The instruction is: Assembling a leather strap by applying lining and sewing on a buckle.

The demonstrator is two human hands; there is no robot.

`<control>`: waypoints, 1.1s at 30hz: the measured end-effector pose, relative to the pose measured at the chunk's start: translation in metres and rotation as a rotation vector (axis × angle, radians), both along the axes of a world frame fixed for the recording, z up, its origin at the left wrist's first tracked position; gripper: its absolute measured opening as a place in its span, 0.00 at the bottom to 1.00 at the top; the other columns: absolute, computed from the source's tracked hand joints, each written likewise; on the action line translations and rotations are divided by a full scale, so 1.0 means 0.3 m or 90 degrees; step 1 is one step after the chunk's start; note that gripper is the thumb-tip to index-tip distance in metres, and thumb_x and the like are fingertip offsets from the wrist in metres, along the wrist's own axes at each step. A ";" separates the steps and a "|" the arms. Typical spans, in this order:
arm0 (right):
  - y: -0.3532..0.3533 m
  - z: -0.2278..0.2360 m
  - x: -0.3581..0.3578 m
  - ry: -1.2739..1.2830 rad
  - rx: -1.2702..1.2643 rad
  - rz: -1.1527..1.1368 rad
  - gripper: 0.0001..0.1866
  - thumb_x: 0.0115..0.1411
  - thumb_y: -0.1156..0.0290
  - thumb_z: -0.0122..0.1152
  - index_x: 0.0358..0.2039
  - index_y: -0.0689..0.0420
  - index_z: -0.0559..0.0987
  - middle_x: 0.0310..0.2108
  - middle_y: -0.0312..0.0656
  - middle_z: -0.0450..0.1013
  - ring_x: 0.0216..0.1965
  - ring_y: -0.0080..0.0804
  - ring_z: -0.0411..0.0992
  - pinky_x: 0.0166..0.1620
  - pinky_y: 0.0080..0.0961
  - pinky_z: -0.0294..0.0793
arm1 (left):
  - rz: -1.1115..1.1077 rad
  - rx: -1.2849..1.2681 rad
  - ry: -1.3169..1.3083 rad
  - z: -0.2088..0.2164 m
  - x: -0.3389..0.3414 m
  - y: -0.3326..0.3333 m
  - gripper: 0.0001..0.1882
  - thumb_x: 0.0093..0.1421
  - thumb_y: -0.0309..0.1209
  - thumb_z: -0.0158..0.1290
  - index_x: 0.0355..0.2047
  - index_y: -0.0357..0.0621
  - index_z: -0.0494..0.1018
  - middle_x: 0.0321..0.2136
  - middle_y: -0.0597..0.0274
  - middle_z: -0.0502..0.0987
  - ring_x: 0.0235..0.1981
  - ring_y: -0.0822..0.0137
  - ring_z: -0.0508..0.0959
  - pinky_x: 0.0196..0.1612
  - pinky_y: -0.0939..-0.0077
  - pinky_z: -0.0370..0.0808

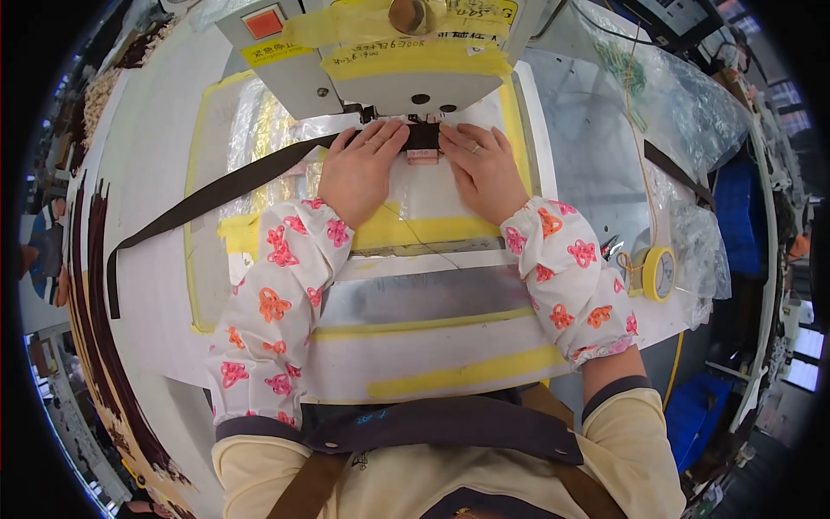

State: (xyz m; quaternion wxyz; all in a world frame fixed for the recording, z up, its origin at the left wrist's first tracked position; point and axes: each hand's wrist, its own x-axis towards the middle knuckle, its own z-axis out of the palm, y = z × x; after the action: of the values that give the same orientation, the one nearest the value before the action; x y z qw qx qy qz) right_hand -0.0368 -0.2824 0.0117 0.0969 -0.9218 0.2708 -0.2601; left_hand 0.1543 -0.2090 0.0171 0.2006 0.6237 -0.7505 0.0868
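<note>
A long dark webbing strap point(233, 180) runs from the left of the table to the front of a sewing machine head point(406, 78). My left hand point(363, 169) lies on the strap with its fingers stretched forward, left of the stitching area. Opposite it, my right hand point(486, 164) rests at the strap's right end, fingers extended and thumb apart. Between the hands a short black stretch of the strap shows, with a small pink piece point(422, 156) just in front of it. What lies beneath my fingertips is hidden.
A yellow tape roll point(658, 273) and small snips point(610, 248) lie right of my right sleeve. Clear plastic bags point(683, 104) and another dark strap piece point(679, 175) are farther right. Several dark strips point(102, 277) line the left edge. A red button point(264, 22) sits on the machine.
</note>
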 end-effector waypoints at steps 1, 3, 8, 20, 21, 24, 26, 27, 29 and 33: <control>0.001 0.000 -0.004 0.002 0.002 -0.001 0.16 0.48 0.77 0.50 0.41 0.56 0.73 0.47 0.33 0.66 0.49 0.34 0.61 0.52 0.47 0.54 | 0.002 0.005 0.003 0.001 -0.003 0.000 0.20 0.49 0.24 0.43 0.45 0.46 0.67 0.47 0.63 0.69 0.50 0.65 0.67 0.51 0.62 0.62; -0.001 0.007 -0.005 0.001 0.005 0.006 0.16 0.48 0.77 0.50 0.41 0.57 0.73 0.47 0.34 0.66 0.49 0.34 0.61 0.52 0.47 0.54 | 0.001 0.007 -0.003 0.008 -0.002 0.002 0.20 0.49 0.24 0.43 0.45 0.46 0.67 0.48 0.63 0.68 0.50 0.65 0.67 0.51 0.62 0.62; -0.012 0.007 0.000 0.003 0.004 0.010 0.16 0.48 0.77 0.50 0.41 0.57 0.72 0.48 0.34 0.66 0.49 0.34 0.61 0.52 0.48 0.54 | 0.004 0.002 -0.026 0.009 0.006 -0.007 0.21 0.49 0.24 0.43 0.46 0.46 0.66 0.48 0.64 0.68 0.50 0.65 0.67 0.51 0.62 0.61; -0.069 -0.011 0.020 0.023 -0.018 0.005 0.19 0.46 0.80 0.47 0.41 0.57 0.72 0.48 0.34 0.66 0.50 0.34 0.61 0.51 0.49 0.56 | 0.018 0.040 -0.019 0.015 0.025 -0.047 0.20 0.48 0.24 0.43 0.44 0.48 0.67 0.40 0.64 0.74 0.39 0.63 0.74 0.49 0.69 0.63; -0.070 -0.011 0.023 0.028 -0.019 0.006 0.19 0.46 0.80 0.47 0.42 0.57 0.72 0.48 0.34 0.66 0.50 0.34 0.61 0.51 0.49 0.56 | 0.013 0.027 -0.012 0.011 0.029 -0.047 0.20 0.48 0.24 0.42 0.43 0.48 0.68 0.38 0.63 0.75 0.38 0.62 0.74 0.49 0.69 0.63; -0.064 -0.005 0.030 0.033 -0.013 0.004 0.20 0.46 0.80 0.47 0.42 0.56 0.73 0.48 0.33 0.66 0.50 0.33 0.61 0.51 0.49 0.56 | 0.024 0.030 -0.015 0.008 0.035 -0.044 0.19 0.48 0.24 0.42 0.42 0.48 0.68 0.34 0.60 0.76 0.36 0.61 0.75 0.48 0.69 0.63; -0.061 -0.002 0.034 0.033 -0.007 0.002 0.20 0.45 0.80 0.47 0.42 0.56 0.73 0.48 0.33 0.66 0.50 0.33 0.61 0.51 0.49 0.56 | 0.041 0.047 -0.025 0.010 0.037 -0.040 0.18 0.48 0.24 0.42 0.42 0.48 0.68 0.33 0.59 0.76 0.35 0.60 0.75 0.48 0.69 0.63; -0.064 -0.003 0.030 0.027 -0.006 0.002 0.20 0.46 0.80 0.46 0.42 0.56 0.73 0.47 0.36 0.67 0.51 0.35 0.61 0.52 0.47 0.55 | 0.028 0.027 -0.012 0.010 0.036 -0.044 0.18 0.49 0.25 0.42 0.41 0.48 0.68 0.31 0.59 0.76 0.34 0.60 0.75 0.47 0.68 0.64; -0.067 -0.008 0.027 0.021 -0.006 0.000 0.20 0.47 0.80 0.45 0.42 0.56 0.73 0.46 0.39 0.68 0.51 0.37 0.60 0.53 0.46 0.54 | 0.014 0.006 0.001 0.012 0.034 -0.050 0.17 0.50 0.25 0.42 0.41 0.48 0.69 0.30 0.58 0.77 0.33 0.59 0.76 0.47 0.68 0.64; -0.063 -0.026 0.028 -0.008 -0.021 -0.017 0.21 0.46 0.80 0.45 0.43 0.55 0.73 0.47 0.37 0.68 0.52 0.36 0.60 0.53 0.45 0.54 | -0.003 -0.001 0.022 0.014 0.029 -0.047 0.16 0.52 0.26 0.42 0.42 0.46 0.68 0.35 0.58 0.75 0.36 0.60 0.75 0.48 0.67 0.64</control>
State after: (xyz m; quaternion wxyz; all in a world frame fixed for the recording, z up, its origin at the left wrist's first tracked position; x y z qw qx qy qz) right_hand -0.0283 -0.3014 0.0039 0.0800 -0.9179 0.2783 -0.2714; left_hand 0.1628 -0.2232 0.0212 0.2143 0.6234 -0.7481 0.0762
